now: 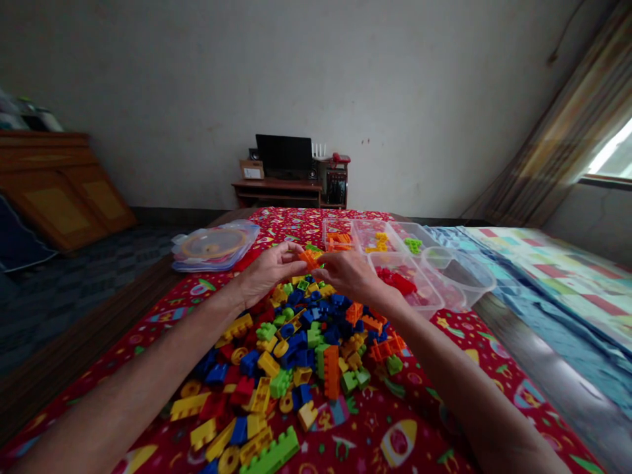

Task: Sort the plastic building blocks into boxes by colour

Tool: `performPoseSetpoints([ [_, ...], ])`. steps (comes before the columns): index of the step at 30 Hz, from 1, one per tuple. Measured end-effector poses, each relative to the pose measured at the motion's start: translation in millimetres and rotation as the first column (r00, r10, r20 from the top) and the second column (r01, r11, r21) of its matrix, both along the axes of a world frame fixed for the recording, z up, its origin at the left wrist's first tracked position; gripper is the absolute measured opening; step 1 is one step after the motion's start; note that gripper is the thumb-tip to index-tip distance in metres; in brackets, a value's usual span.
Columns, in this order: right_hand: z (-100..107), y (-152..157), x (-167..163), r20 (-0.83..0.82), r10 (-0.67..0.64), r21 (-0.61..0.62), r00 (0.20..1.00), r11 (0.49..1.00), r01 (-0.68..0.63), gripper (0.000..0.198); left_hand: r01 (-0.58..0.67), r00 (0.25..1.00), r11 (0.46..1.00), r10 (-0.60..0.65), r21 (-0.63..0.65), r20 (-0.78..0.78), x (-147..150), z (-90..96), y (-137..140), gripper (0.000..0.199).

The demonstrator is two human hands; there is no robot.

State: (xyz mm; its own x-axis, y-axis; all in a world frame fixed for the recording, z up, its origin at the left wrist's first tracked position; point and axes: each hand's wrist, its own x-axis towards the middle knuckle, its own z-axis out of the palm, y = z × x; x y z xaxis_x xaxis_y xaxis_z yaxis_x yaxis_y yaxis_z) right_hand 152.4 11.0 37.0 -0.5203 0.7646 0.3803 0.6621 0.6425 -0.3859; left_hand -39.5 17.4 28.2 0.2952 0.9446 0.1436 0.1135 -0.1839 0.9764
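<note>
Both hands meet above the far end of a heap of toy building bricks (296, 349) in yellow, blue, green, red and orange. Between them is an orange toy brick (310, 259). My left hand (273, 268) pinches its left side with thumb and fingers. From the right, the fingers of my right hand (349, 271) close on its other side and partly cover it. Just beyond my right hand stands a clear divided tray (434, 280). Its compartments hold orange pieces (338, 241), yellow pieces (378, 242), green pieces (413, 245) and red pieces (397, 281).
Clear plastic lids (216, 247) lie stacked at the left on the red patterned cloth (395, 421). A bed with a patchwork cover (553, 270) is to the right. Against the far wall stands a desk (276, 187) with a monitor (284, 155). A wooden cabinet (64, 184) is at left.
</note>
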Motion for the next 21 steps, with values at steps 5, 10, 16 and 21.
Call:
performPoseSetpoints([
  [5, 0.9, 8.7, 16.8, -0.002, -0.135, 0.008, 0.991, 0.991, 0.135, 0.02, 0.025, 0.998, 0.995, -0.02, 0.096, -0.053, -4.0, -7.3, 11.2, 0.042],
  [10, 10.3, 18.7, 43.8, 0.101, -0.226, -0.054, 0.969, 0.971, 0.233, 0.025, 0.088, 0.908, 0.951, 0.046, 0.297, -0.416, -17.9, -14.1, 27.6, 0.033],
  [16, 20.2, 27.4, 74.8, 0.14, -0.414, 0.001, 0.899, 0.908, 0.418, 0.022, 0.247, 0.593, 0.865, 0.222, 0.437, -0.774, -33.6, -13.2, 32.6, 0.033],
  [21, 19.9, 33.6, 90.4, 0.147, -0.473, 0.047, 0.869, 0.881, 0.472, 0.037, 0.281, 0.529, 0.874, 0.203, 0.396, -0.824, -40.5, -11.8, 34.2, 0.04],
])
